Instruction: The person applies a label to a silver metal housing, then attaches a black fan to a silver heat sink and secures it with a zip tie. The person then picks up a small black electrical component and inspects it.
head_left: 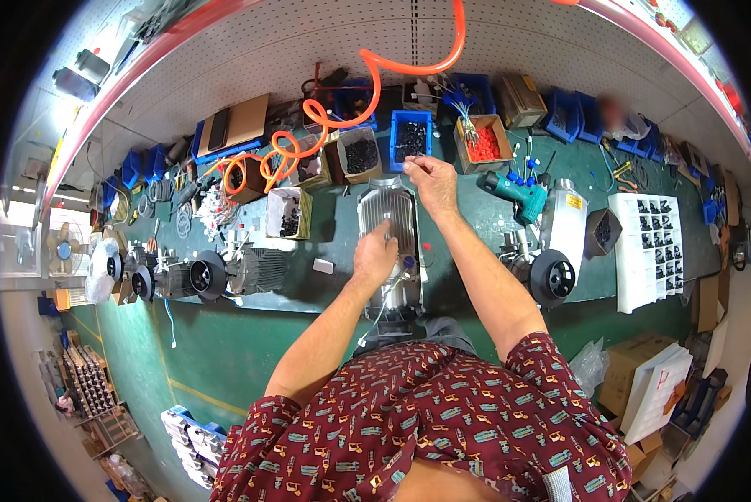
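Note:
A grey finned motor housing (400, 207) lies lengthwise on the green bench in front of me. My left hand (377, 256) rests over its near part, index finger stretched out and touching the fins, the other fingers partly hidden. Beyond the housing's far right end, my right hand (434, 182) is closed in a pinch, just below the front edge of a blue bin (394, 156) of small black parts (411, 139). Whatever those fingertips hold is too small to make out. A small blue round piece (409, 262) shows on the housing beside my left hand.
A coiled orange air hose (375, 92) hangs over the bench. To the right lie a teal power drill (522, 197), a box of red parts (484, 144), another motor (551, 276) and a white foam tray (626, 251). Boxes (287, 201) and motors (254, 269) stand left.

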`<state>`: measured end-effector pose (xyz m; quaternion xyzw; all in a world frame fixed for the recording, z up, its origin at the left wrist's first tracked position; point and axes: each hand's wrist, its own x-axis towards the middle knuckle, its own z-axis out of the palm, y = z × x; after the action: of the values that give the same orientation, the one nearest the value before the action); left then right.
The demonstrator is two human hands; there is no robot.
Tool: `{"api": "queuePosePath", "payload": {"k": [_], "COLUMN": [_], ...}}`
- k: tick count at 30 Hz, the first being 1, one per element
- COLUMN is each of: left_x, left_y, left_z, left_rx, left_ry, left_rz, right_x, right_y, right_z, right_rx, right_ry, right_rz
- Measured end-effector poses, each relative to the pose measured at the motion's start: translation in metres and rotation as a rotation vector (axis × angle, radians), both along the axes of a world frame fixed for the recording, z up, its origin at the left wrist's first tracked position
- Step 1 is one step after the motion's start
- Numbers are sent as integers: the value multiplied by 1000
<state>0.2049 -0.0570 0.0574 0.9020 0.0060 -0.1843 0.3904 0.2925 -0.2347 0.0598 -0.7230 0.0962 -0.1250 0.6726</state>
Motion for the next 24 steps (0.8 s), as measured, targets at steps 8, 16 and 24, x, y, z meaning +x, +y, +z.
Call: {"api": "queuePosePath", "payload": {"k": [8, 16, 24], "left_x": [-1, -1, 0], "left_y": [0, 0, 0], "left_z": [5, 1, 1], "left_rx": [-19, -37, -27], "left_ry": [-16, 7, 15], "left_rz": [-1, 7, 1], "right_x": [7, 7, 7], "right_y": [1, 2, 6], "right_z": [-2, 2, 7], "right_rx": [4, -77, -245], "right_ry": [66, 77, 31], "right_rz": [-30, -56, -44]}}
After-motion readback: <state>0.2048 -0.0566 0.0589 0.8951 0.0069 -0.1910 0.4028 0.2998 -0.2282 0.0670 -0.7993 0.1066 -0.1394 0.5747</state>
